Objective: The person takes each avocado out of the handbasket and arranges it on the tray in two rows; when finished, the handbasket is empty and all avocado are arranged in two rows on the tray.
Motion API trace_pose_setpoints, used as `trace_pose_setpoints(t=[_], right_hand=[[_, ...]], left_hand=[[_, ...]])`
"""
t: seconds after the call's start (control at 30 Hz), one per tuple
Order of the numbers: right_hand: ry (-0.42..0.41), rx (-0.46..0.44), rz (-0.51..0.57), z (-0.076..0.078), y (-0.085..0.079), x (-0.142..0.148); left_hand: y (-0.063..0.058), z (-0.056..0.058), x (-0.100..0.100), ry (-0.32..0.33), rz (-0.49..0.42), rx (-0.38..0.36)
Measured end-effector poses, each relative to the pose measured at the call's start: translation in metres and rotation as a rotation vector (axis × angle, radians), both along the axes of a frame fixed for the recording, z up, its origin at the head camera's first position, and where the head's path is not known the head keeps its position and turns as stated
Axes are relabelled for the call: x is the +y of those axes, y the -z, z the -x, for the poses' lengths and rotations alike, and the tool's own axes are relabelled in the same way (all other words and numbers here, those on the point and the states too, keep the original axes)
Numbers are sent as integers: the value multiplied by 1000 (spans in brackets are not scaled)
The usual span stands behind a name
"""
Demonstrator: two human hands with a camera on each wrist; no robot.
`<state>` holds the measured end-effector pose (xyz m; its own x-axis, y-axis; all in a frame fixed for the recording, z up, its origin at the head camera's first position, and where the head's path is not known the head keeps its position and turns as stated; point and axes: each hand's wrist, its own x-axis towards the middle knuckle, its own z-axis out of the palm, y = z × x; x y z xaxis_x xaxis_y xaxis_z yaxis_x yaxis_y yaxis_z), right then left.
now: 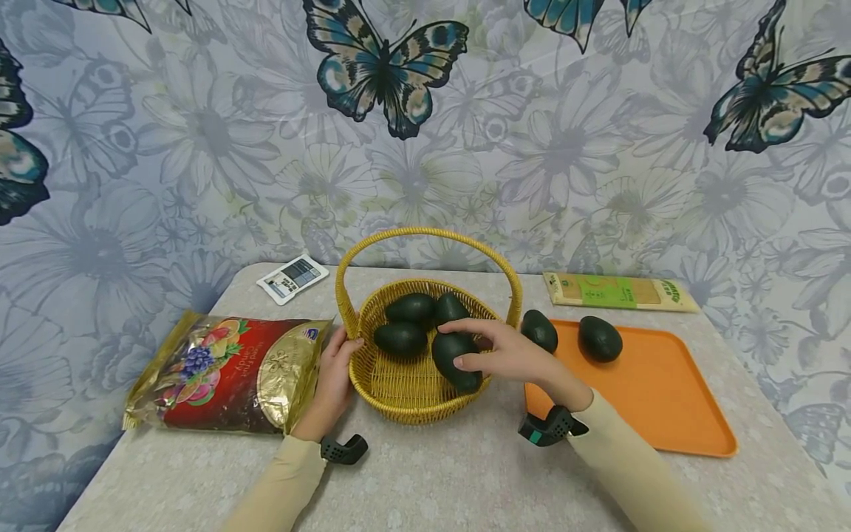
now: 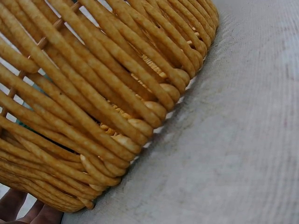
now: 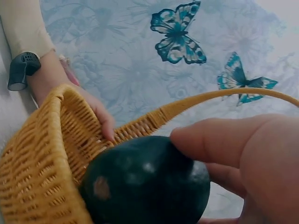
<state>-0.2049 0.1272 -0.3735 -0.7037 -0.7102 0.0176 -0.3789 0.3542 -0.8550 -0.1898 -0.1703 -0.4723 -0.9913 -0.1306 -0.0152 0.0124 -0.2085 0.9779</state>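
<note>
A yellow wicker basket [image 1: 414,416] with a tall arched handle stands mid-table. My left hand [image 1: 335,375] grips its left rim, the thumb over the edge; in the left wrist view, fingertips [image 2: 32,212] show beside the weave [image 2: 88,93]. Inside the basket's right part, my right hand [image 1: 500,352] holds a dark green avocado [image 1: 454,362] between thumb and fingers. The right wrist view shows this avocado [image 3: 145,182] close up, by the basket wall [image 3: 44,168]. Three other avocados lie in the basket, one [image 1: 400,340] at its left. Part of the rear one [image 1: 452,307] is hidden by my right hand.
On the right lies an orange tray [image 1: 665,399] with an avocado [image 1: 600,339] on it and another [image 1: 539,332] at its left corner. A flat green-labelled pack [image 1: 618,292] lies behind. To the left are a red-and-gold candy bag [image 1: 233,373] and a white packet [image 1: 292,279].
</note>
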Motion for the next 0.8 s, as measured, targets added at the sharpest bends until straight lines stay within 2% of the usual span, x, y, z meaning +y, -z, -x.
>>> trace_pose_setpoints(t=[0.17,0.3,0.43,0.6,0.8], right_hand=[[26,-26,66,-10,-9,24],[-11,-63,97,-19,-16,43],[-32,-70,73,-27,-17,63],[33,-19,18,-36,-16,91],[135,-86,55,-38,-13,132]], left_hand=[[-1,0,0,0,4,5],[-1,0,-1,-7,5,-1],[-1,0,-2,-4,16,-7],[0,-1,-2,4,21,-9],[1,0,-1,-9,16,7]])
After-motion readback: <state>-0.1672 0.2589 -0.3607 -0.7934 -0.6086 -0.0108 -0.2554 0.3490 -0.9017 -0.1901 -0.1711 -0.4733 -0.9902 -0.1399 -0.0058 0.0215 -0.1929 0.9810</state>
